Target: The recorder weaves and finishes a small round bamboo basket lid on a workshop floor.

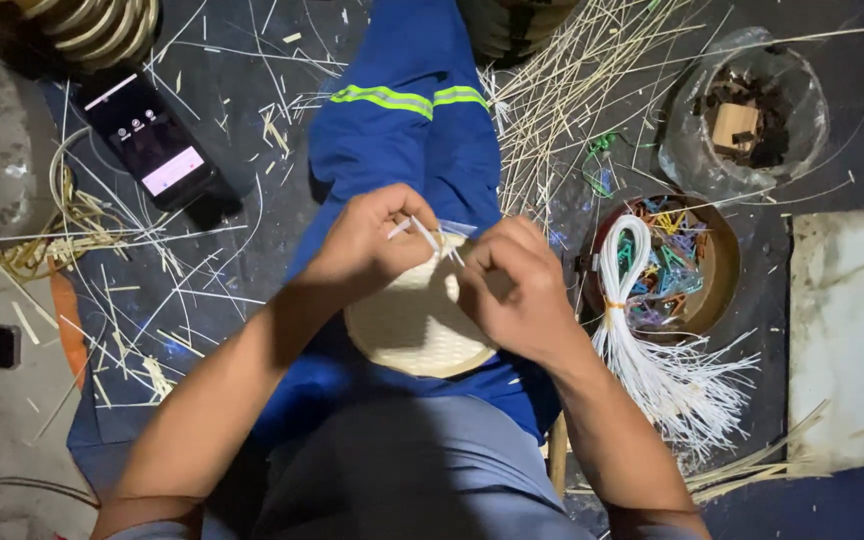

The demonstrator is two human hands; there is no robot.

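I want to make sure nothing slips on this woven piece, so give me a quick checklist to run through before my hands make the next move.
1. Left hand grips the white strands at the upper edge: ok, fingers are closed on them.
2. Right hand steadies the woven disc: ok, it rests on the disc's right side.
3. Disc supported on the lap: ok, it lies on the blue trouser leg.
4. Spare white strand bundle close by: ok, it lies across the bowl of coloured clips beside the right forearm.
5. Strand ends tight in the weave: cannot tell, fingers hide them.
6. Phone away from the work: ok, it lies on the floor far left.
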